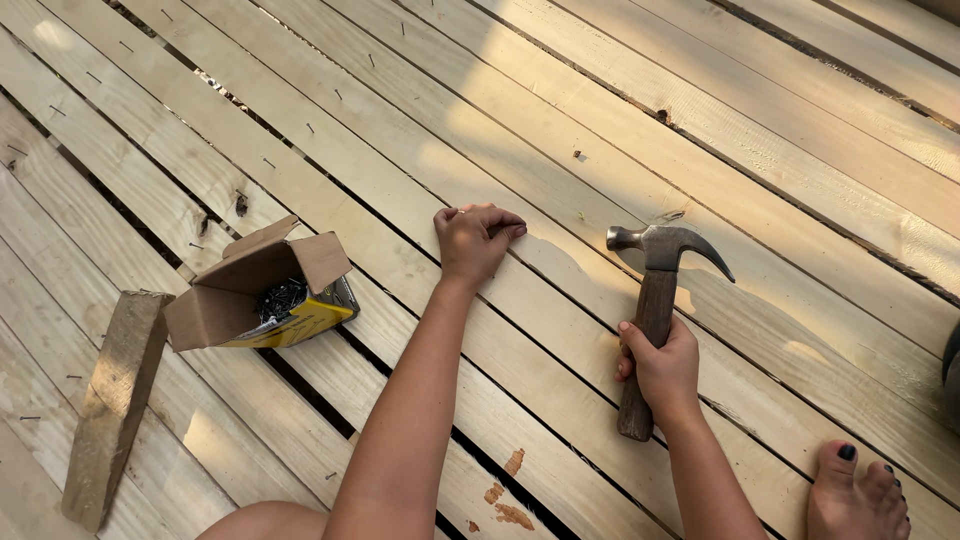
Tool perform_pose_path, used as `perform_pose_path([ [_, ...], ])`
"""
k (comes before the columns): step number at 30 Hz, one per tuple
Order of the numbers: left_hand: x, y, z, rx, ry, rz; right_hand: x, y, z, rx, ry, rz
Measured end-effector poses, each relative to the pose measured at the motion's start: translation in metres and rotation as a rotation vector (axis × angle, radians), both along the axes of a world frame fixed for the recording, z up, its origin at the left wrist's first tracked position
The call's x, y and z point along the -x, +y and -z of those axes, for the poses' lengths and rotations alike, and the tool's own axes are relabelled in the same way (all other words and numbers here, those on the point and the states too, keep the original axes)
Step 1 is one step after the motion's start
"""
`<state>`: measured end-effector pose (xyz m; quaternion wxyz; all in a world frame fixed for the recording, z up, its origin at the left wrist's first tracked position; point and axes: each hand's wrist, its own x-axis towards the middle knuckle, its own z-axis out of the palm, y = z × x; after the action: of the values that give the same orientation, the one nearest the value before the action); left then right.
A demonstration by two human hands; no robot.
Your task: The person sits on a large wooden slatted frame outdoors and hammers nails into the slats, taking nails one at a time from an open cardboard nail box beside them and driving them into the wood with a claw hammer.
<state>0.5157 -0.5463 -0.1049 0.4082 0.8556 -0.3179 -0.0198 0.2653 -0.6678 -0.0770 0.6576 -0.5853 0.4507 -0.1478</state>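
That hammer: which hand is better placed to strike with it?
The right hand: it grips the claw hammer by its wooden handle, head raised. The left hand is pinched down on the plank.

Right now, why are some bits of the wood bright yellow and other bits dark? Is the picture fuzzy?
In the head view, warm low sunlight falls in patches across the wooden planks, while the lower left lies in shade. The hammer in the right hand casts a soft shadow on the boards beside it. The left hand, the box of nails and the hammer look sharp, not blurred.

Pale planks (560,130); yellow-sided brown box (262,290); dark-painted toenails (846,452).
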Motion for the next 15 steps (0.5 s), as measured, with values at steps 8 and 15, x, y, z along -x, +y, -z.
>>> perform_pose_path([
  [8,0.0015,-0.0002,0.0056,0.012,-0.101,0.009,0.0020,-0.0018,0.0034,0.001,0.017,0.008],
  [15,0.0028,-0.0004,0.0061,0.057,-0.166,0.028,0.0019,-0.0016,0.0038,0.000,-0.008,0.010],
])
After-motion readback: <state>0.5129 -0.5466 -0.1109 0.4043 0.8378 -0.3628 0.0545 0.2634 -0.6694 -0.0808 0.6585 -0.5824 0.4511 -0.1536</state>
